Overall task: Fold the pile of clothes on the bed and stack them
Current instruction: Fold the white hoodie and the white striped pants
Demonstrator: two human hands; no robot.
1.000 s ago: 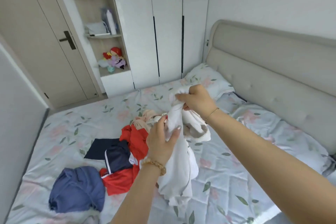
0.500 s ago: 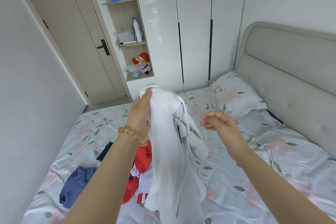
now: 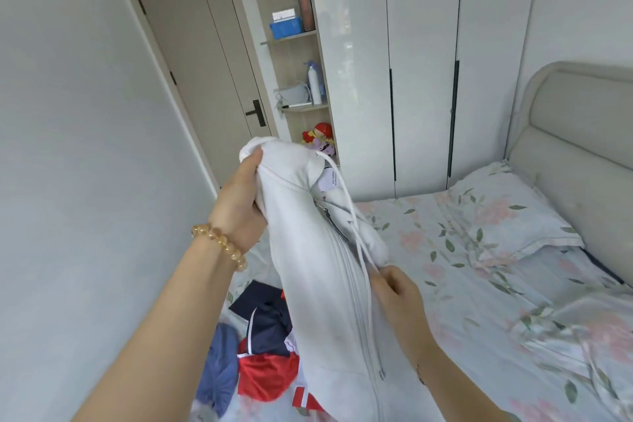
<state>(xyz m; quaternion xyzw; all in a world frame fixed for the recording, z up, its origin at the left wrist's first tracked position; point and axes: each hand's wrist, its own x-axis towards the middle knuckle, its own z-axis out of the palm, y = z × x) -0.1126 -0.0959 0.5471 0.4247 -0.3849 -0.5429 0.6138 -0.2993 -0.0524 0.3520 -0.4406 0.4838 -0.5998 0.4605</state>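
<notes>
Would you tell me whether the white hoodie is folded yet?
Not folded: the white hoodie hangs bunched from the left hand, while the right hand pinches its edge.

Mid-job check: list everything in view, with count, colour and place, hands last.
white zip hoodie: one, white, held up over the bed
clothes pile: navy, red and blue pieces, unfolded on the bed, lower left
bed: one, floral sheet
pillow: one, floral, by the headboard
headboard: one, grey, right
wardrobe: white doors, behind the bed
shelves: blue box, bottle, plush toy
door: one, beige, left
left hand: grips the hoodie's top
right hand: pinches the hoodie's front near the drawstring
</notes>
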